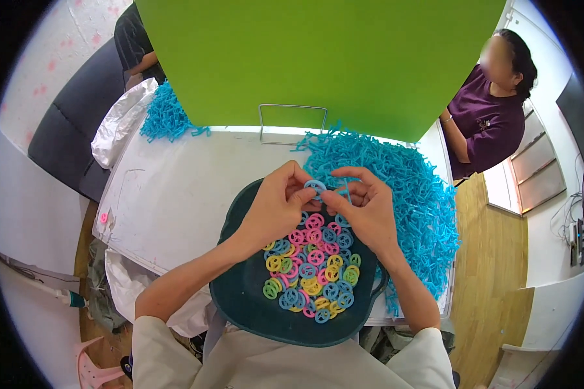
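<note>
Above the far side of a dark green basin (pixel 240 310), my left hand (pixel 280 202) pinches a small light-blue plastic wheel (pixel 315 186). Close against it, my right hand (pixel 367 206) is closed, its thumb and fingertips at the wheel's right side. A thin blue plastic piece (pixel 348 190) shows between the right fingers; part of it is hidden. In the basin lies a loose pile of spoked plastic wheels (pixel 314 258) in pink, yellow, green and blue.
A large heap of blue plastic strips (pixel 405 188) covers the right of the white table (pixel 169 201); a smaller heap (pixel 165 115) sits at far left. Behind stands a green panel (pixel 318 58) with a wire stand (pixel 293 106). A person (pixel 490 120) sits at far right, another's arm shows far left.
</note>
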`<action>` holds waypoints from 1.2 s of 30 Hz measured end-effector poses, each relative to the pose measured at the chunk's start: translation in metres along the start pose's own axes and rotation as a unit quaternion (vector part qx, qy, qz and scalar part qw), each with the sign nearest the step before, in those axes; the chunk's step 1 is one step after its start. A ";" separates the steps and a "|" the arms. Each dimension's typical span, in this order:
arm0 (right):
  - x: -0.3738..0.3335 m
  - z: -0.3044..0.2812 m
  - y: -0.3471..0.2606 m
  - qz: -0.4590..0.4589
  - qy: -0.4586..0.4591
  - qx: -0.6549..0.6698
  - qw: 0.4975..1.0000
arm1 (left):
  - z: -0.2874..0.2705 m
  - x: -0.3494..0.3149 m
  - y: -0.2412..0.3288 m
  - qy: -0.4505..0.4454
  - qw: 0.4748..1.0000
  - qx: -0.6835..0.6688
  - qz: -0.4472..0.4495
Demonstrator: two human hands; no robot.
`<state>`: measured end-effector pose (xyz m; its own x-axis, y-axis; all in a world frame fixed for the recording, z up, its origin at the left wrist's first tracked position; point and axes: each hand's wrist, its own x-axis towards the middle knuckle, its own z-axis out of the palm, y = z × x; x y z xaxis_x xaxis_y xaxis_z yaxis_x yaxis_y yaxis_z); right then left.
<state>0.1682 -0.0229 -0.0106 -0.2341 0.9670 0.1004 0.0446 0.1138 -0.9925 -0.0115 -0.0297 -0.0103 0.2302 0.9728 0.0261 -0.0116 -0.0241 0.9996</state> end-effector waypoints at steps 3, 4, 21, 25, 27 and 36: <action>-0.001 -0.001 -0.003 0.033 -0.033 0.044 0.998 | 0.005 -0.002 -0.002 0.014 0.996 0.067 0.052; -0.001 0.000 -0.003 0.050 -0.055 0.080 0.994 | 0.007 -0.002 -0.001 0.017 0.989 0.115 0.089; -0.005 0.004 0.000 -0.225 0.059 -0.291 0.928 | -0.005 -0.011 0.010 0.025 0.997 -0.058 0.041; -0.008 0.007 -0.003 -0.122 0.050 -0.227 0.965 | -0.002 -0.013 0.011 0.040 0.996 -0.052 0.052; -0.008 0.009 -0.003 -0.097 0.053 -0.200 0.974 | -0.001 -0.014 0.011 0.044 0.997 -0.044 0.049; -0.008 0.009 -0.004 -0.011 0.047 -0.130 0.990 | 0.003 -0.014 0.008 0.059 0.997 0.014 0.042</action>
<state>0.1612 -0.0331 -0.0076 -0.1478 0.9791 0.1396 0.2918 0.1780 -0.9398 -0.0117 -0.0443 -0.0029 0.1131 0.9875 0.1098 0.0017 -0.1107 0.9939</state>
